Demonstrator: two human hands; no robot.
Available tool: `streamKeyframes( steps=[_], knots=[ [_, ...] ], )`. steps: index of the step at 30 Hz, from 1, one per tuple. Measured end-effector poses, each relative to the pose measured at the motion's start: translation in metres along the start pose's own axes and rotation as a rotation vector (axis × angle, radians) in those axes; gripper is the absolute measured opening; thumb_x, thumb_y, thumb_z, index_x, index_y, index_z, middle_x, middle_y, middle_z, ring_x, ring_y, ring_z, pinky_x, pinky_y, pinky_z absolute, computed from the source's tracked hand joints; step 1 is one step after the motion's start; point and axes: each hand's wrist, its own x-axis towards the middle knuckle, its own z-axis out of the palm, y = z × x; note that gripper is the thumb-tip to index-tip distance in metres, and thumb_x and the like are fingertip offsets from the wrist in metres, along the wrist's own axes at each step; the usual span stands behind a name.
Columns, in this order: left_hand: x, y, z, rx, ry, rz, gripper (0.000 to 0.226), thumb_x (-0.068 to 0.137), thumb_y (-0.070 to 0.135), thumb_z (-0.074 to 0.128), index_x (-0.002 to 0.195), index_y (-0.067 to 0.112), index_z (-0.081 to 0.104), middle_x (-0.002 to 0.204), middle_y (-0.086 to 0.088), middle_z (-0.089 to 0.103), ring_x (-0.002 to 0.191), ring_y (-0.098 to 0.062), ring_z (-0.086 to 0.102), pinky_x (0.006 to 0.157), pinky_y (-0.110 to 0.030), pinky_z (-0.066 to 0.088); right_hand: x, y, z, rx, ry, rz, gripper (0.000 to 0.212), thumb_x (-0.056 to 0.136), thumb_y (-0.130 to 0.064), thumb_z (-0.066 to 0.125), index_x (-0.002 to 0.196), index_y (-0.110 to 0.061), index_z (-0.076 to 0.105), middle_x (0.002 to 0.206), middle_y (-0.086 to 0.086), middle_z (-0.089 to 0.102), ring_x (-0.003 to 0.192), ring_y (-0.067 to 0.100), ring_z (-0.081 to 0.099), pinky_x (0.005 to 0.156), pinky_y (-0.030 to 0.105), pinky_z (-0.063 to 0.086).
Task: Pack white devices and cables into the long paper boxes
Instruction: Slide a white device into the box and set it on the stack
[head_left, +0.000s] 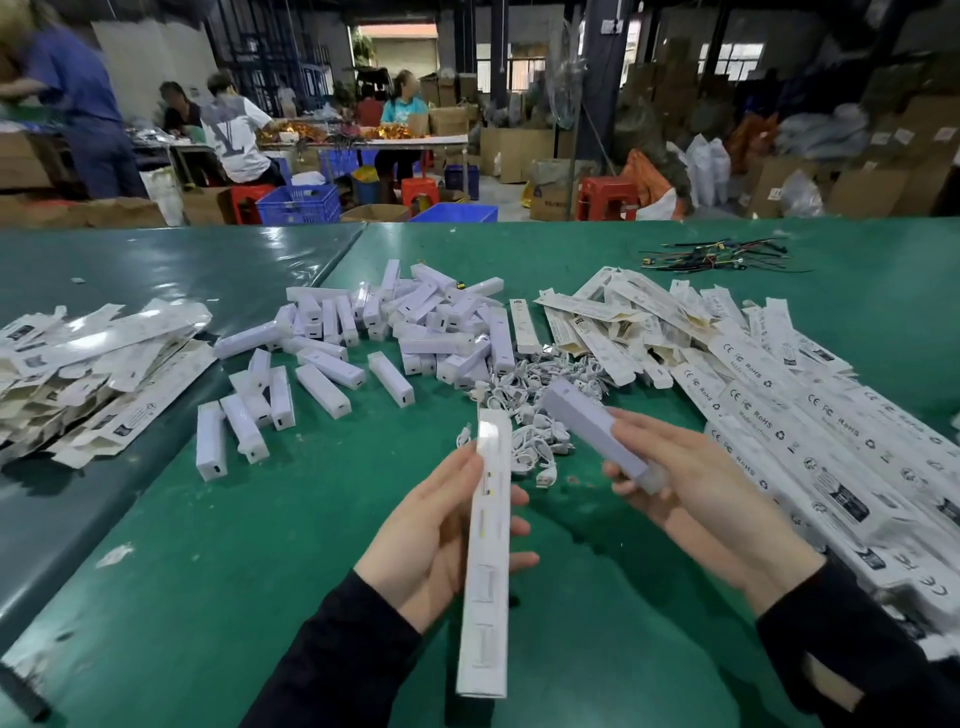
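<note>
Mid-cycle, one unit in hand. My left hand (431, 540) has its grip clamped on a long paper box (485, 551), thumb on the near side, fingers (519, 530) wrapped behind. The right hand (691, 488) has its grip clamped on a white device (597, 434), pinched near its lower end. Both are held above the green counter (234, 571), close together but not touching.

Progress: early to middling, my guess. The device is not yet in the box; can't tell if the box's top end is open. A big heap of loose white devices (395, 322) sits mid-counter, a tangle of white cables (535, 410) just in front of it, and flat unfilled boxes (613, 317) behind right. The boxes stacked along the right edge (810, 431) and on the left (93, 364) may be finished ones; can't confirm. Plenty left either way.

Orientation: the box's long axis runs near-vertical in frame, top end away from me, leaning slightly right. The device's long axis is diagonal, far end pointing up-left toward the box top, near end down-right in the palm. It looks lined up for end-on insertion, and it needs a cable too.
</note>
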Motion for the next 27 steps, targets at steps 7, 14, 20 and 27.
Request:
streamKeyframes(
  steps=[7,14,20,27],
  knots=[
    [-0.001,-0.001,0.0,0.099,-0.008,-0.019,0.04,0.071,0.03,0.066,0.098,0.0,0.065,0.074,-0.011,0.066,0.051,-0.02,0.062,0.045,-0.035,0.055,-0.002,-0.011,-0.006,0.009,0.18,-0.069,0.014,0.055,-0.02,0.079,0.068,-0.017,0.079,0.063,-0.006,0.066,0.043,0.005,0.051,0.035,0.011,0.035],
    [-0.001,0.001,-0.001,0.17,-0.057,-0.046,0.038,0.071,0.027,0.072,0.104,0.01,0.069,0.068,-0.002,0.049,0.046,-0.012,0.046,0.036,-0.019,0.041,-0.003,-0.014,-0.011,0.072,0.184,-0.116,0.023,0.07,-0.029,0.068,0.085,-0.013,0.076,0.073,-0.005,0.073,0.054,0.004,0.063,0.051,0.015,0.05],
    [-0.001,0.0,-0.002,0.197,-0.134,-0.108,0.046,0.08,0.034,0.07,0.117,0.009,0.059,0.071,-0.004,0.058,0.046,-0.012,0.045,0.035,-0.018,0.04,0.0,-0.013,-0.01,0.131,0.144,-0.19,0.031,0.064,-0.008,0.07,0.094,-0.004,0.068,0.078,0.003,0.074,0.073,0.009,0.068,0.066,0.014,0.055],
    [-0.003,-0.005,-0.004,0.22,-0.348,-0.181,0.05,0.088,0.034,0.052,0.131,0.008,0.05,0.081,-0.01,0.061,0.042,-0.015,0.048,0.037,-0.018,0.042,0.001,-0.009,-0.011,0.038,0.146,-0.303,0.038,0.081,-0.013,0.065,0.118,-0.007,0.064,0.098,0.007,0.073,0.092,0.014,0.07,0.077,0.023,0.058]
  ],
)
